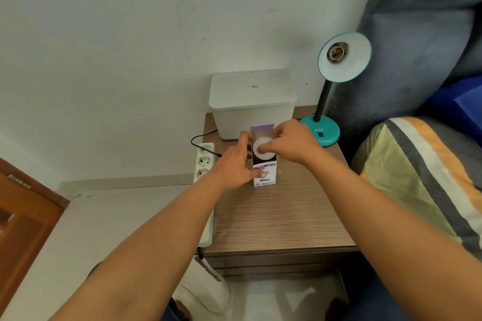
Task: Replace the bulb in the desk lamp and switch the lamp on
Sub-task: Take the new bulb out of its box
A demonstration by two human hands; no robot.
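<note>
A teal desk lamp (329, 101) stands at the back right of the wooden bedside table (281, 219). Its shade (347, 60) tilts toward me and the socket (337, 52) inside holds no bulb. A small rocker switch (321, 135) sits on the lamp's base. Mid-table stands an open purple-and-white bulb box (266, 176), with a white bulb (264, 151) showing in its top. My left hand (236, 164) grips the box's left side. My right hand (288, 143) has its fingertips closed on the bulb's dome.
A lidded white plastic bin (251, 101) stands against the wall behind the box. A white power strip (204, 164) hangs along the table's left edge with a black cable plugged in. A bed with a striped pillow (427, 177) borders the right side. A wooden door (23, 214) is at far left.
</note>
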